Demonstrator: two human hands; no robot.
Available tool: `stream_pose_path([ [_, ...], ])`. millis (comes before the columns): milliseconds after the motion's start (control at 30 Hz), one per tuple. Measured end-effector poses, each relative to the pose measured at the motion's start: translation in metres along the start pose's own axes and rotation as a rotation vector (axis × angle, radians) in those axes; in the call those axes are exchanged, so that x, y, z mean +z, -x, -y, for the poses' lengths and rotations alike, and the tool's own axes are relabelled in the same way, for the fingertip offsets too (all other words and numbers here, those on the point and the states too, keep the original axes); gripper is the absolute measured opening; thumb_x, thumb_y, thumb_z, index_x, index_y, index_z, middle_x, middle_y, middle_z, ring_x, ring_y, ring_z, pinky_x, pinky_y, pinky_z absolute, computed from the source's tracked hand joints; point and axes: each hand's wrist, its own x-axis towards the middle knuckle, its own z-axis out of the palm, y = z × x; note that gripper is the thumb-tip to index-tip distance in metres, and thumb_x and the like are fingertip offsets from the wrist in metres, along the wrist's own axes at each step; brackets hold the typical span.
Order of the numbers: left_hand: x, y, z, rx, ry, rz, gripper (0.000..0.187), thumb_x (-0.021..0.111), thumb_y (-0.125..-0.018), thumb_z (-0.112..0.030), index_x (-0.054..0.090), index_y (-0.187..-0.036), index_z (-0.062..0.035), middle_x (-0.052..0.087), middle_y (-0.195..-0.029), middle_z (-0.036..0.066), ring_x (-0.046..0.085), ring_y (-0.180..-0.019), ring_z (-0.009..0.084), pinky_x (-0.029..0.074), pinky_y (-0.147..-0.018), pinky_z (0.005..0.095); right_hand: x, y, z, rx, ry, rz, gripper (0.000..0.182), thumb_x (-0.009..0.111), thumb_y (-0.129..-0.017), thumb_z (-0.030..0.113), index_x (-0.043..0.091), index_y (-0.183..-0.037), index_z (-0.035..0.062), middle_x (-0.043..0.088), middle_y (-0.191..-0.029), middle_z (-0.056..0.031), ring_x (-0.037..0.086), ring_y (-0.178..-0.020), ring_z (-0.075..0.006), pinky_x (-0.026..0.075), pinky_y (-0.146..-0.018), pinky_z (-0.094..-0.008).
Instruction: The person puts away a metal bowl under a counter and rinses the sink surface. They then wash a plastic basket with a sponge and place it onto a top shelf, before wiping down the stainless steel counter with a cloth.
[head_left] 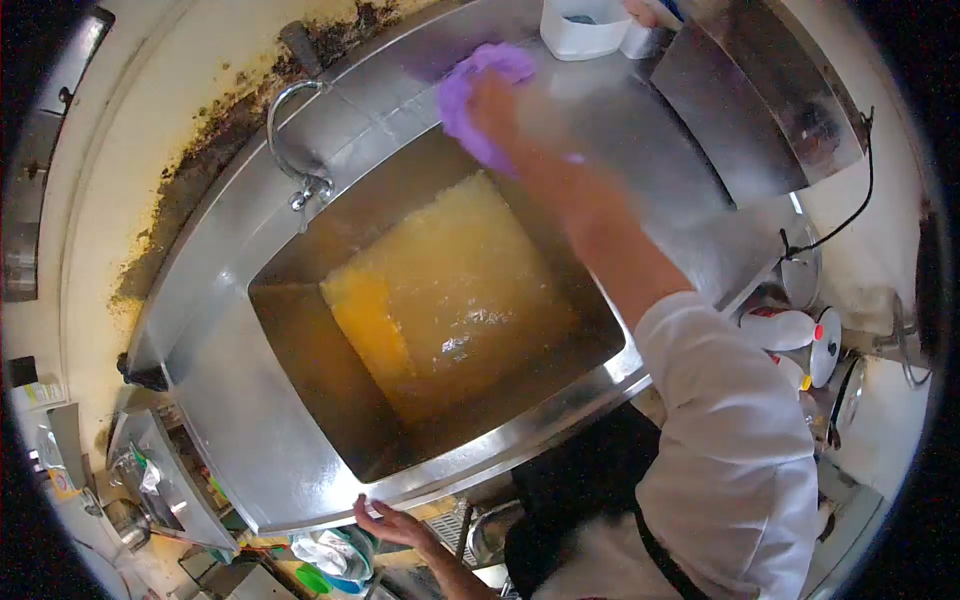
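My right hand [494,108] reaches across to the far side of the steel sink counter, blurred, with a purple cloth [455,112] bunched under and around its fingers. The cloth lies against the metal just behind the basin's far corner. Down at the front edge of the counter, my left hand [392,524] holds nothing; its fingers are apart, the fingertips right at the rim. Between the hands is the sink basin [300,330], holding cloudy brownish water. A yellow patch [370,320] shows through the water on its left side.
A curved chrome faucet [275,125] rises behind the basin. White containers [580,35] stand at the far right, beside a steel box-like unit [740,100]. White bottles [780,328] sit below the counter's right end. The back wall [190,190] has dark stains.
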Motion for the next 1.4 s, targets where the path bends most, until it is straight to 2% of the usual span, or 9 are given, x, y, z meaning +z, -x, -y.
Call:
stream_pose_path([
  [133,0.114,-0.076,-0.090,0.104,0.412,0.089,0.025,0.057,-0.094,-0.016,0.055,-0.111,0.0030,0.056,-0.116,0.015,0.051,-0.111,0.0258,0.037,-0.101,0.0389,0.032,0.056,0.075,-0.431,-0.331,-0.045,0.035,0.061,-0.068,0.003,0.064,-0.102,0.0088,0.062,-0.105,-0.0162,0.055,-0.106,-0.0355,0.045,-0.091,-0.0426],
  [333,0.224,-0.165,-0.249,0.157,0.833,0.372,0.019,0.053,-0.095,-0.011,0.061,-0.105,0.0032,0.065,-0.102,0.011,0.060,-0.100,0.0214,0.044,-0.092,0.0323,0.018,0.018,0.141,0.082,-0.713,0.058,0.028,0.061,-0.076,0.001,0.063,-0.103,0.0058,0.067,-0.093,-0.0155,0.062,-0.093,-0.0355,0.049,-0.085,-0.0421],
  [567,0.293,-0.327,-0.400,0.920,0.259,-0.256,0.025,0.058,-0.093,-0.024,0.064,-0.107,-0.0038,0.063,-0.107,0.015,0.059,-0.095,0.0355,0.045,-0.086,0.0414,0.066,-0.007,0.144,-0.045,-0.493,0.383,0.024,0.060,-0.085,0.026,0.068,-0.095,0.0063,0.068,-0.091,-0.0177,0.065,-0.085,-0.0357,0.051,-0.077,-0.0455],
  [733,0.258,-0.296,-0.363,0.789,0.361,0.216,0.038,0.043,-0.097,-0.035,0.066,-0.094,-0.0037,0.065,-0.074,0.011,0.058,-0.070,0.0348,0.044,-0.066,0.0472,-0.002,-0.006,0.181,-0.061,-0.785,0.600,0.033,0.061,-0.084,0.033,0.069,-0.102,0.0066,0.069,-0.093,-0.0164,0.066,-0.083,-0.0312,0.051,-0.077,-0.0389],
  [800,0.212,-0.283,-0.325,0.236,0.646,0.486,0.027,0.055,-0.089,-0.027,0.062,-0.096,-0.0018,0.061,-0.105,0.017,0.058,-0.097,0.0250,0.046,-0.084,0.0408,-0.008,0.005,0.186,0.048,-0.955,0.689,0.035,0.061,-0.085,0.032,0.068,-0.104,0.0036,0.070,-0.092,-0.0114,0.064,-0.083,-0.0214,0.051,-0.077,-0.0338],
  [900,0.231,-0.267,-0.281,-0.017,0.946,0.165,0.038,0.047,-0.094,-0.040,0.060,-0.106,-0.0066,0.061,-0.112,0.012,0.058,-0.101,0.0232,0.046,-0.088,0.0392,-0.007,0.014,0.197,0.023,-1.013,0.740,0.026,0.062,-0.084,0.026,0.067,-0.098,0.0044,0.068,-0.087,-0.0040,0.061,-0.080,-0.0135,0.050,-0.074,-0.0296],
  [1000,0.288,-0.219,-0.235,-0.942,1.547,0.575,0.053,0.042,-0.095,-0.053,0.055,-0.120,-0.0085,0.060,-0.118,0.009,0.057,-0.108,0.0255,0.045,-0.093,0.0377,-0.020,0.038,0.213,-0.122,-1.169,0.937,0.023,0.062,-0.084,0.024,0.065,-0.094,0.0047,0.066,-0.085,-0.0032,0.060,-0.077,-0.0130,0.050,-0.073,-0.0298],
  [1233,0.317,-0.261,-0.196,-0.554,1.214,0.416,0.042,0.050,-0.097,-0.040,0.055,-0.120,-0.0057,0.062,-0.111,0.007,0.060,-0.099,0.0203,0.049,-0.086,0.0361,0.035,0.071,0.172,0.804,-1.594,0.911,0.029,0.055,-0.089,0.027,0.061,-0.112,0.0096,0.065,-0.102,-0.0047,0.061,-0.093,-0.0165,0.049,-0.079,-0.0325],
  [1400,0.290,-0.263,-0.219,-0.768,1.287,0.389,0.031,0.050,-0.098,-0.033,0.055,-0.116,-0.0076,0.061,-0.108,0.008,0.060,-0.099,0.0224,0.049,-0.085,0.0405,0.024,0.098,0.194,0.554,-1.364,0.663,0.033,0.059,-0.089,0.026,0.060,-0.114,0.0049,0.064,-0.108,-0.0071,0.060,-0.102,-0.0192,0.046,-0.091,-0.0337],
])
